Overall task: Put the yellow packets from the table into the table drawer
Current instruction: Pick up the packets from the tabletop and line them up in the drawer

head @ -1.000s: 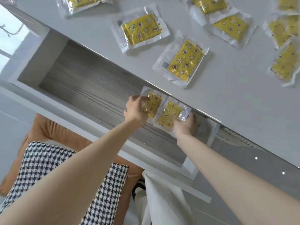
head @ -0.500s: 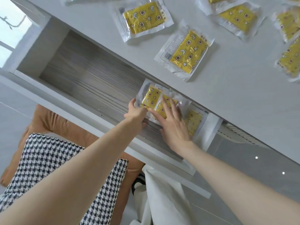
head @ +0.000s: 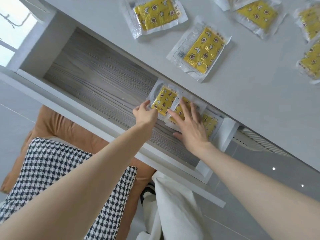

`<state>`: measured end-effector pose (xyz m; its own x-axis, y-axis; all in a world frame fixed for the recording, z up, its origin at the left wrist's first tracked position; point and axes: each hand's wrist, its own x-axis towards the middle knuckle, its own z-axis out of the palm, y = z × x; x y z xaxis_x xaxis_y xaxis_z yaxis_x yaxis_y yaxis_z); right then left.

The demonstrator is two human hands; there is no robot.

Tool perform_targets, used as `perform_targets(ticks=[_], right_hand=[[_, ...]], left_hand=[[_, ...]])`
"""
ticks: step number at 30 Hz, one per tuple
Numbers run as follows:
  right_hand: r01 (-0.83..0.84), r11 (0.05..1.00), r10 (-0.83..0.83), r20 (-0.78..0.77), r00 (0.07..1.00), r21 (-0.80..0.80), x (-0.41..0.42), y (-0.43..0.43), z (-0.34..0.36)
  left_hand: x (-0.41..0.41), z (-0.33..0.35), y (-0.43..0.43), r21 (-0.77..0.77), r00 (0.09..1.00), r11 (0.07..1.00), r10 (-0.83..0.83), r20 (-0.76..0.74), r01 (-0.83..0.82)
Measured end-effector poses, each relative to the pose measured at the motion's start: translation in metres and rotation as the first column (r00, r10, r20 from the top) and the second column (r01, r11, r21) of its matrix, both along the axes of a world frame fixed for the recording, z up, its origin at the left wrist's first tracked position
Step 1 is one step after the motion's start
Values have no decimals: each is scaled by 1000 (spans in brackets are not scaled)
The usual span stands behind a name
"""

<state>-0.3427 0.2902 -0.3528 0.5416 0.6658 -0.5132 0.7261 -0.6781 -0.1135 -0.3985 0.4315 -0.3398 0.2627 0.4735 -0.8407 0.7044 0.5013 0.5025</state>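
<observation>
The open drawer (head: 97, 87) has a grey wood-grain floor and white walls. Three yellow packets lie at its right end. My left hand (head: 144, 113) pinches the near edge of the leftmost packet (head: 163, 100). My right hand (head: 190, 129) lies flat, fingers spread, on the middle packet (head: 180, 110). A third packet (head: 210, 124) shows beside that hand, against the drawer's right wall. Several more yellow packets lie on the white table, among them one near its edge (head: 201, 51) and one further back (head: 155, 14).
The white table (head: 242, 104) overhangs the drawer's far side. The drawer's left half is bare floor. Below are an orange seat cushion (head: 57, 125), a houndstooth garment (head: 52, 170) and white cloth (head: 173, 210) on my lap.
My right hand went from gripping a packet to pressing flat on it in the drawer. The left packet settled lower onto the drawer floor, still pinched by my left hand. The view shifted slightly closer.
</observation>
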Motion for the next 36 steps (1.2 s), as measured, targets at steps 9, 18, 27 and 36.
perform_targets(ticks=[9, 18, 27, 36], right_hand=[[164, 977, -143, -154, 978, 134, -25, -14, 86], [212, 936, -201, -65, 977, 282, -24, -25, 268], [281, 866, -336, 66, 939, 414, 8, -88, 464], [321, 850, -431, 202, 879, 417, 63, -212, 591]], left_hand=[[-16, 91, -1, 4, 987, 988, -156, 46, 156], [-28, 270, 0, 126, 936, 948, -312, 161, 294], [4, 478, -46, 278, 839, 902, -416, 351, 331], [58, 603, -160, 326, 725, 872, -486, 488, 365]])
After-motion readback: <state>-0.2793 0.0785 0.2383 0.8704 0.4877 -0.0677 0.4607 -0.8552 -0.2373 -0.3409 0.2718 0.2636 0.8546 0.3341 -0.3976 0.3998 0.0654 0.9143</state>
